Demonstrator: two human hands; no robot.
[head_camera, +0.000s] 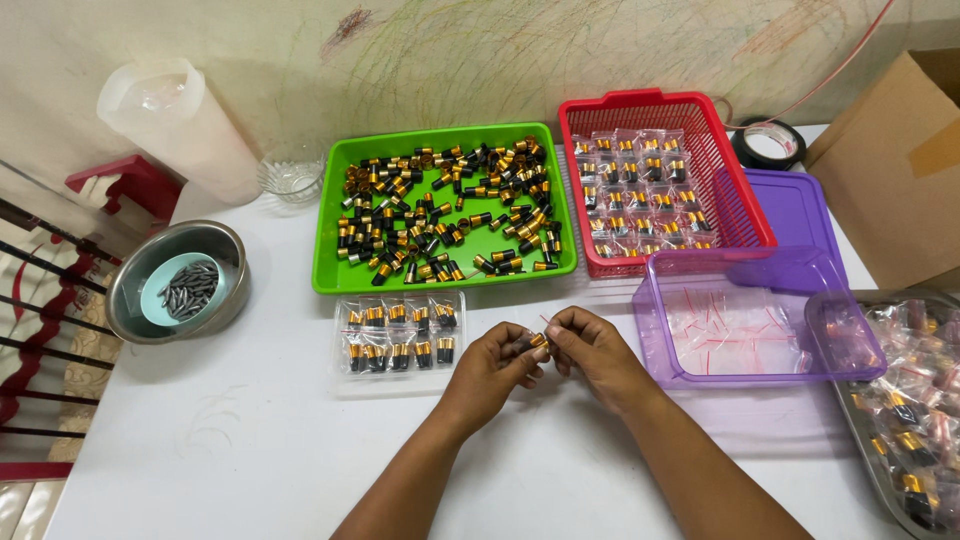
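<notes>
My left hand and my right hand meet over the white table, fingertips together. Between them they pinch a small black-and-gold cylinder and what looks like a small clear bag. Just left of my hands lies a clear tray with two rows of bagged black-and-gold pieces. Behind it sits a green tray heaped with loose black-and-gold cylinders.
A red basket holds packed bags, and a purple tub holds empty clear bags with its lid behind. A metal tray of bags, a steel bowl, a glass dish, a tape roll and a cardboard box ring the table.
</notes>
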